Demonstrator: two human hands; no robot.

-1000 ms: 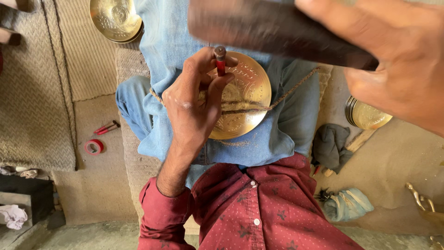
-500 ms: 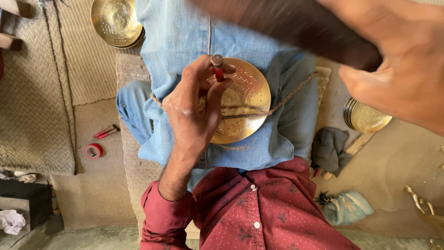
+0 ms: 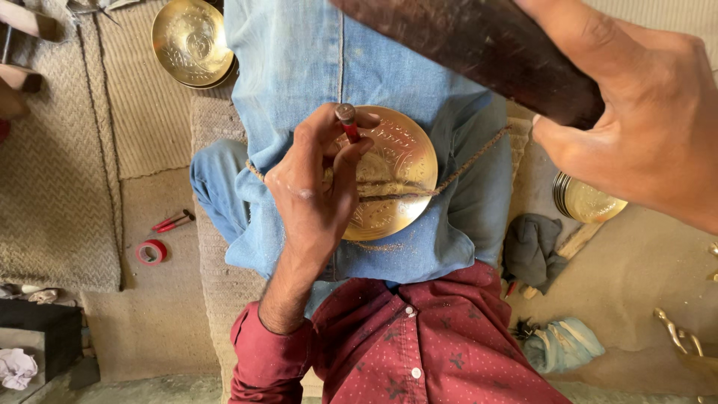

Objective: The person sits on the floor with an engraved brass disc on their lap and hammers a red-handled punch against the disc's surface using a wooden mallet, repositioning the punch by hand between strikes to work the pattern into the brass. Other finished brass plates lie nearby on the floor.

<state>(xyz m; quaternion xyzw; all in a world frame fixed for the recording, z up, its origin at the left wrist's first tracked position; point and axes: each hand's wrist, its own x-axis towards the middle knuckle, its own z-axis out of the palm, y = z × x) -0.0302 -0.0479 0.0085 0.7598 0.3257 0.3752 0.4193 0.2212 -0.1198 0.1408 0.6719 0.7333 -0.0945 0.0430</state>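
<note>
A round brass plate (image 3: pixel 400 161) with engraved patterns lies on my lap, over blue denim, with a rope (image 3: pixel 464 168) stretched across it. My left hand (image 3: pixel 314 187) rests on the plate and pinches a small punch tool with a red shaft (image 3: pixel 348 123), held upright against the brass. Close to the camera at the upper right, my right hand (image 3: pixel 643 127) grips a dark wooden mallet (image 3: pixel 479 49), raised above the plate. The hand and mallet hide part of the scene behind them.
A second brass bowl (image 3: pixel 193 41) sits on the woven mat at the upper left. Stacked brass plates (image 3: pixel 591 202) lie at the right beside a grey cloth (image 3: pixel 531 247). Red tape (image 3: pixel 152 252) and red-handled tools (image 3: pixel 172 221) lie on the floor at the left.
The mallet in my right hand has shifted up and to the right in view. My left hand keeps the punch on the plate, nearly unmoved.
</note>
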